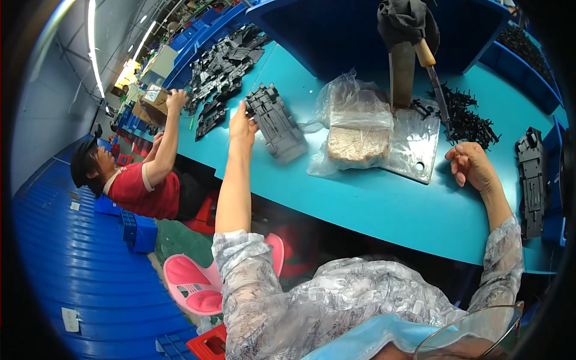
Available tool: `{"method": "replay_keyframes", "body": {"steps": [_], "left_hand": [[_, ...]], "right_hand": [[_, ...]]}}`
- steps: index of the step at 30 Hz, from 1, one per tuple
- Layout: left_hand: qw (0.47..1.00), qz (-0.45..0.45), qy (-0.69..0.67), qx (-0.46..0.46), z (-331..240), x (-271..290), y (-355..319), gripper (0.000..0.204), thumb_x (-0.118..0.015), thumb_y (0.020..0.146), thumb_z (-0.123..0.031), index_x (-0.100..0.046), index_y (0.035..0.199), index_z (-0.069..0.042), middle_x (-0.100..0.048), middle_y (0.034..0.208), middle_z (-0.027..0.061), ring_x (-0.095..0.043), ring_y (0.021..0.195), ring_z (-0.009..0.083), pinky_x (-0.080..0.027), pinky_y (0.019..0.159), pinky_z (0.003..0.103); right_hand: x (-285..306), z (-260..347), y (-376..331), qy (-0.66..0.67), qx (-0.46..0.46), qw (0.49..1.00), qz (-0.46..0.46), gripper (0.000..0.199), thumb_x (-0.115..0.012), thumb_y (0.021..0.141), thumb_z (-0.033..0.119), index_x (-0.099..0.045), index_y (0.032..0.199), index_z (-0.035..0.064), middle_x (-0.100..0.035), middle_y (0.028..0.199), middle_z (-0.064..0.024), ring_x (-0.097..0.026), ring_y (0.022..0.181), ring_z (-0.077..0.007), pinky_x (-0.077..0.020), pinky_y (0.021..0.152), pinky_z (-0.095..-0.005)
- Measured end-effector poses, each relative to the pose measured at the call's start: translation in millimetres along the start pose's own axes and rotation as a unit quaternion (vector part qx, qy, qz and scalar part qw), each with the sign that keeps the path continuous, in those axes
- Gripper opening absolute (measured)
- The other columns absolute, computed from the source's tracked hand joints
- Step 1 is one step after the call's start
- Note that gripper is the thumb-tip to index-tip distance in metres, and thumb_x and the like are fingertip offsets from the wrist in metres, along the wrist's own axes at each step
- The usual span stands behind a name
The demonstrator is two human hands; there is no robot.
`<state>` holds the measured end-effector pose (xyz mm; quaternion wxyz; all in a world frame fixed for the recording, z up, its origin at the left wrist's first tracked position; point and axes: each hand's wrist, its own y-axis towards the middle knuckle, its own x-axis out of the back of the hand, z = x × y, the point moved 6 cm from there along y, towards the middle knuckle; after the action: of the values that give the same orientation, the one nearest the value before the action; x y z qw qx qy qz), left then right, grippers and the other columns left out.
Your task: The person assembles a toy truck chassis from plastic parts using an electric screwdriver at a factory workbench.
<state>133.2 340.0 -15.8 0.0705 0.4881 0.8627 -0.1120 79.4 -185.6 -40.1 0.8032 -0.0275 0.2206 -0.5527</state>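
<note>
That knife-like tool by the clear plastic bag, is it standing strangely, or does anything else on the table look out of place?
The tool stands nearly upright, blade tip down by the metal plate, apart from both hands, with a dark cloth draped over its top. How it stays up cannot be told. The clear bag lies crumpled open. Nothing looks spilled or broken.

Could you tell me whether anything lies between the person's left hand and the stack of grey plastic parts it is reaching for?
Nothing visible does. The left hand is already at the near edge of the stack of grey plastic parts on the table; the plastic bag lies off to the right.
</note>
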Motion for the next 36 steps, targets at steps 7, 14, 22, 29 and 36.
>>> {"method": "replay_keyframes", "body": {"steps": [7, 14, 22, 29, 36], "left_hand": [[0.936, -0.119, 0.190, -0.273, -41, -40, -71, 0.028, -0.051, 0.080, -0.024, -0.047, 0.092, 0.001, -0.051, 0.077, 0.0062, -0.051, 0.069, 0.0137, -0.042, 0.058, 0.024], [0.830, 0.468, -0.051, -0.299, -63, -144, -265, 0.042, -0.047, 0.082, -0.033, -0.053, 0.087, 0.008, -0.054, 0.071, 0.0155, -0.052, 0.063, 0.0254, -0.043, 0.056, 0.034], [0.716, 0.609, -0.212, -0.268, -95, -165, -334, 0.029, -0.056, 0.077, -0.033, -0.062, 0.081, -0.004, -0.047, 0.084, 0.0169, -0.049, 0.070, 0.0254, -0.041, 0.059, 0.036], [0.638, 0.666, -0.248, -0.297, -105, -173, -352, 0.022, -0.061, 0.074, -0.027, -0.060, 0.080, -0.006, -0.046, 0.085, 0.0169, -0.047, 0.069, 0.0238, -0.039, 0.060, 0.034], [0.657, 0.635, -0.130, -0.386, -98, -147, -366, 0.017, -0.057, 0.074, -0.024, -0.053, 0.080, -0.009, -0.043, 0.083, 0.0092, -0.050, 0.067, 0.0274, -0.044, 0.065, 0.052]], "right_hand": [[-2, 4, -9, 0.002, 0.008, 0.999, 0.035, 0.027, -0.053, 0.074, 0.020, -0.052, 0.056, -0.0003, -0.052, 0.050, -0.0112, -0.045, 0.032, -0.0157, -0.0341, 0.027, -0.0239], [-103, 43, -76, -0.043, 0.086, 0.945, 0.312, 0.030, -0.068, 0.061, 0.015, -0.061, 0.081, -0.0061, -0.059, 0.059, -0.0114, -0.054, 0.045, -0.0129, -0.0419, 0.041, -0.0213], [-206, 59, -115, -0.034, 0.141, 0.797, 0.586, 0.035, -0.065, 0.070, 0.007, -0.052, 0.094, -0.0153, -0.057, 0.077, -0.0204, -0.055, 0.057, -0.0220, -0.0426, 0.045, -0.0275], [-222, 61, -134, 0.079, 0.167, 0.780, 0.598, 0.015, -0.058, 0.072, -0.003, -0.054, 0.080, -0.0142, -0.055, 0.071, -0.0216, -0.053, 0.054, -0.0286, -0.0411, 0.043, -0.0313], [-220, 55, -135, 0.031, 0.184, 0.783, 0.594, 0.004, -0.056, 0.070, -0.007, -0.054, 0.072, -0.0105, -0.054, 0.062, -0.0158, -0.051, 0.047, -0.0245, -0.0371, 0.039, -0.0291]]}}
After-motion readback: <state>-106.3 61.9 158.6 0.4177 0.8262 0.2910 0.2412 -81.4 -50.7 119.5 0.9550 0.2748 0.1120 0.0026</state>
